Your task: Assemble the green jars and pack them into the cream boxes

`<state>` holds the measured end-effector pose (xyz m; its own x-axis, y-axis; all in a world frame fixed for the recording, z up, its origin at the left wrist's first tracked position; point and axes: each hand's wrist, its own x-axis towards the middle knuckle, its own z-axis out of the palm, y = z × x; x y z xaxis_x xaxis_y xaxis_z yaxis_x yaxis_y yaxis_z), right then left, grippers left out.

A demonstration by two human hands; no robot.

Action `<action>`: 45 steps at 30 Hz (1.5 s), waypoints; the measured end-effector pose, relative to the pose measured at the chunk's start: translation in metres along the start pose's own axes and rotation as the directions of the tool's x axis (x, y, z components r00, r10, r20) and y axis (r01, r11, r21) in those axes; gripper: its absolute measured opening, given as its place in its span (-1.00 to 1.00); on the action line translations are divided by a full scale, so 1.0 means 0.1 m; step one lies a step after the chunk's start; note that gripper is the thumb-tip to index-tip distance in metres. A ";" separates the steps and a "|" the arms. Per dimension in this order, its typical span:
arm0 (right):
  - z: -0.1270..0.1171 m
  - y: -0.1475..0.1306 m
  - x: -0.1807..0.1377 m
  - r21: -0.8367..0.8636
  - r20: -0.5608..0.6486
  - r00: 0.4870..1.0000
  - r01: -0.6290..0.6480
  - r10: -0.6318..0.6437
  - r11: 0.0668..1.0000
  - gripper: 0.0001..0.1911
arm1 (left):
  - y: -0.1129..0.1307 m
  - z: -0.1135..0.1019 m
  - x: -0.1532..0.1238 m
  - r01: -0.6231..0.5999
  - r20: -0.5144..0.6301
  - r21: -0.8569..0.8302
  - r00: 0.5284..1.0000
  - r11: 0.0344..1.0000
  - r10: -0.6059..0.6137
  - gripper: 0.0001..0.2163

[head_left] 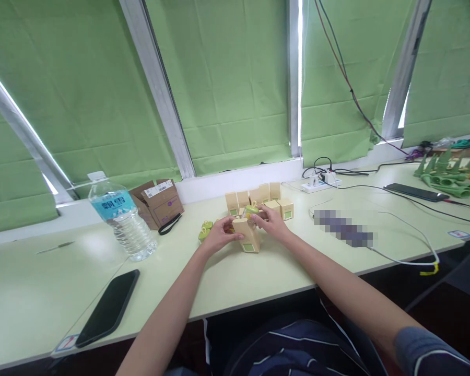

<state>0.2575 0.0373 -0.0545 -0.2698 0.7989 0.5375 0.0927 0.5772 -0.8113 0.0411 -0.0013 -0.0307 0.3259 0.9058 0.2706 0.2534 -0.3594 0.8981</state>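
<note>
My left hand [218, 235] is closed round the left side of a small tan carton [248, 236] with a green label, held just above the pale green table [258, 277]. My right hand [272, 220] pinches a small yellow-green item [251, 211] at the carton's open top. Behind the hands stands a cluster of several matching tan cartons [258, 200]. Another small yellow-green item [204, 230] lies on the table left of my left hand.
A water bottle [119, 216] stands at the left, with a brown cardboard box [159, 202] behind it. A black phone [108, 308] lies near the front edge. A power strip [320, 183], cables, a second phone [415, 191] and green plastic parts [452, 175] occupy the right.
</note>
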 end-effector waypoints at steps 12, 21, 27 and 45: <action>0.02 0.01 0.00 -0.042 0.032 0.999 -0.008 0.009 0.999 -0.47 | -0.08 -0.02 0.02 -0.030 0.054 -0.033 0.998 0.999 0.032 -0.55; 0.01 0.05 0.01 -0.096 0.058 0.998 -0.003 0.009 0.995 -0.52 | -0.09 -0.02 0.03 -0.040 0.071 -0.044 0.997 0.998 0.043 -0.59; 0.01 0.03 0.00 -0.096 0.044 0.999 -0.002 0.006 0.995 -0.50 | -0.02 0.01 0.01 -0.019 0.038 -0.040 0.999 0.999 0.021 -0.58; -0.01 0.04 0.00 -0.114 0.170 0.978 0.139 -0.118 0.984 -0.64 | 0.03 0.03 -0.01 -0.013 -0.043 0.056 0.999 0.998 0.016 -0.55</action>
<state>0.2585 0.0401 -0.0579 -0.4380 0.6845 0.5827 0.1629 0.6979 -0.6974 0.0442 -0.0039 -0.0294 0.2903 0.9089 0.2993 0.3000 -0.3834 0.8735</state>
